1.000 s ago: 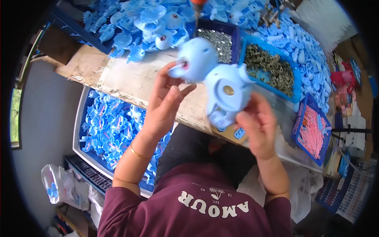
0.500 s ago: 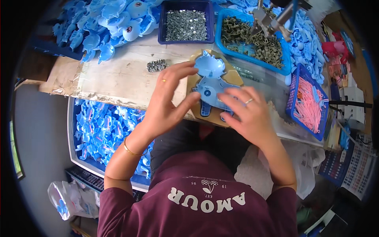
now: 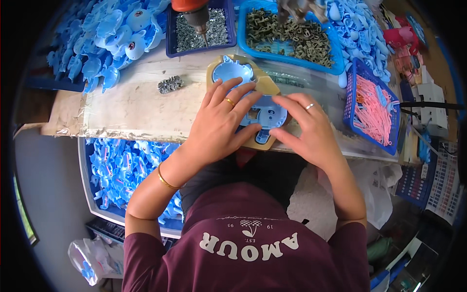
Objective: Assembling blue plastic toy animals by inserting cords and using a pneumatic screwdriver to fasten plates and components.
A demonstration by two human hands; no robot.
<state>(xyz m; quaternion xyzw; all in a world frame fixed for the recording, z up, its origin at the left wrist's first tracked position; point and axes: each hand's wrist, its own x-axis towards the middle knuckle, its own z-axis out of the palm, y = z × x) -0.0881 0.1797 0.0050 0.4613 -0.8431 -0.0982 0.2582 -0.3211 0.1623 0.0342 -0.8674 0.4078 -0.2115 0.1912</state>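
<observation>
A tan fixture lies near the table's front edge. It holds a hollow light-blue plastic shell at its far end and a blue animal-shaped body piece nearer me. My left hand reaches over the two pieces with fingers spread, fingertips at the shell's near edge and thumb by the body piece. My right hand is at the right end of the body piece, finger and thumb apart on either side of it. Part of both pieces is hidden under my left fingers.
A screwdriver hangs over a dark tray of small metal parts. A blue tray holds metal clips, a basket pink strips. A small pile of metal parts lies left; blue shells are heaped beyond it.
My left hand has come across over the blue pieces, and my right hand has closed in on the body piece's right end. The view has shifted, and the hanging screwdriver now shows.
</observation>
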